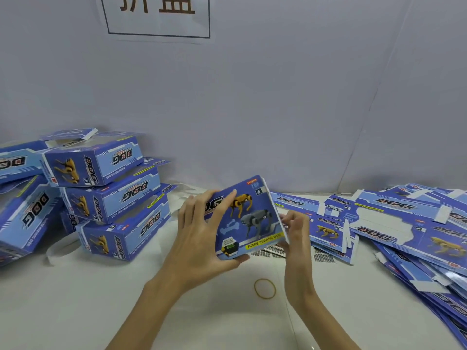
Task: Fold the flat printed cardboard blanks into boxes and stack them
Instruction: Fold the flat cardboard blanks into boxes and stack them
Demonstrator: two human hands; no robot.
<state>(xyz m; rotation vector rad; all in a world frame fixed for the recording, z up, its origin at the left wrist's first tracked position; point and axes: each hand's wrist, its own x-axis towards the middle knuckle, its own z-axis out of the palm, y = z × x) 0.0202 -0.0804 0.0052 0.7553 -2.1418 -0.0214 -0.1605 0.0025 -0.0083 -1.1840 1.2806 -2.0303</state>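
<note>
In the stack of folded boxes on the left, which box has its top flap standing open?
The topmost box of the stack. Its flap sticks up at the back and shows the white inside, while the two boxes below it, pressed down by the boxes above them, lie shut.

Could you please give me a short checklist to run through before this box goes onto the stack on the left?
1. Box in hand gripped by left hand and right hand: ok.
2. Its right end flap closed: cannot tell, the right hand's fingers cover it.
3. Stack of folded boxes stable: not ok, it leans and the boxes sit askew.
4. Path to the stack across the table: ok.
5. Rubber band out of the way: ok, it lies near the person.
6. Flat blanks left on the right: ok.
</note>
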